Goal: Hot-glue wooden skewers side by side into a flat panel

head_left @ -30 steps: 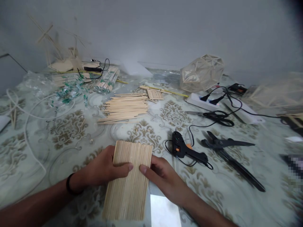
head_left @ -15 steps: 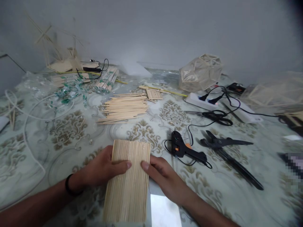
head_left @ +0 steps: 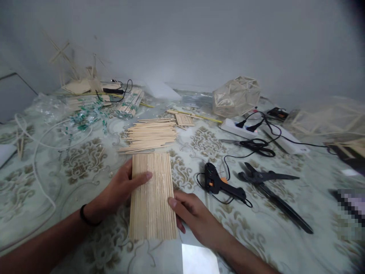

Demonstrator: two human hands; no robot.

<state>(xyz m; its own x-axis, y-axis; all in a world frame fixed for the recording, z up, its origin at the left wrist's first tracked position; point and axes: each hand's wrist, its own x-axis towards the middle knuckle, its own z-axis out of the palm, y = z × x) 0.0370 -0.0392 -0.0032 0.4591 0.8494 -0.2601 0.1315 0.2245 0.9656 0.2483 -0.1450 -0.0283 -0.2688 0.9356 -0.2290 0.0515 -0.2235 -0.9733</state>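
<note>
A rectangular panel of bamboo sticks (head_left: 152,207), laid side by side with shiny streaks on its face, is held up between both hands above the table. My left hand (head_left: 121,186) grips its left edge, thumb flat on the front and fingers hidden behind. At the lower right edge, my right hand (head_left: 194,215) pinches the panel, with the thumb in front and fingertips showing behind. Just beyond the panel lies a loose pile of bamboo sticks (head_left: 152,133). A black glue gun (head_left: 222,184) rests to the right of my right hand.
Black pruning shears (head_left: 268,177) and scissors (head_left: 256,145) lie at the right, near a white power strip (head_left: 238,128) with plugged-in cords. Stick frameworks (head_left: 236,97) stand at the back. Plastic wrappers (head_left: 85,116) and a white cable (head_left: 35,163) spread over the left side.
The panel has moved up and slightly left, and its lower end has risen in view. My right hand has slid down toward its lower right edge. The camera view has shifted slightly.
</note>
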